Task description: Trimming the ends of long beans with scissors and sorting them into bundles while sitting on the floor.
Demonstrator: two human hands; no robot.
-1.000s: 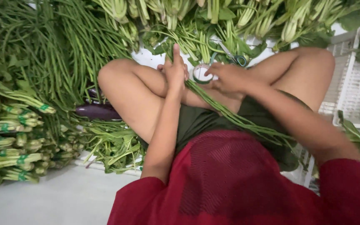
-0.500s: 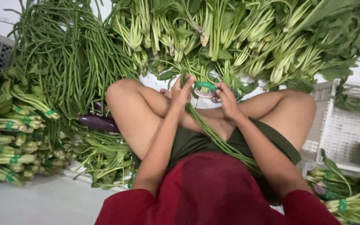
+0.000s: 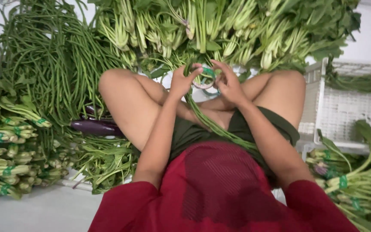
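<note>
Both hands close on one bunch of long beans (image 3: 213, 124) in the head view: the left hand (image 3: 183, 80) pinches its top end, and the right hand (image 3: 228, 83) grips beside it with a roll of green tape (image 3: 206, 77) between the two. From there the bunch runs down across the lap toward the red shirt (image 3: 220, 193). Banded bundles of greens (image 3: 5, 159), each tied with a narrow green strip, lie stacked at the far left; more of them (image 3: 348, 184) lie at the lower right. A purple eggplant (image 3: 93, 127) lies just beside the person's left knee, at the foot of a loose heap of long beans (image 3: 44, 73). Pale-stemmed leafy greens (image 3: 220, 30) pile across the top. A white plastic crate (image 3: 348, 107) stands at the right, its rim near the other knee. Bare pale floor (image 3: 35, 210) shows at the lower left; elsewhere produce crowds close around the legs
</note>
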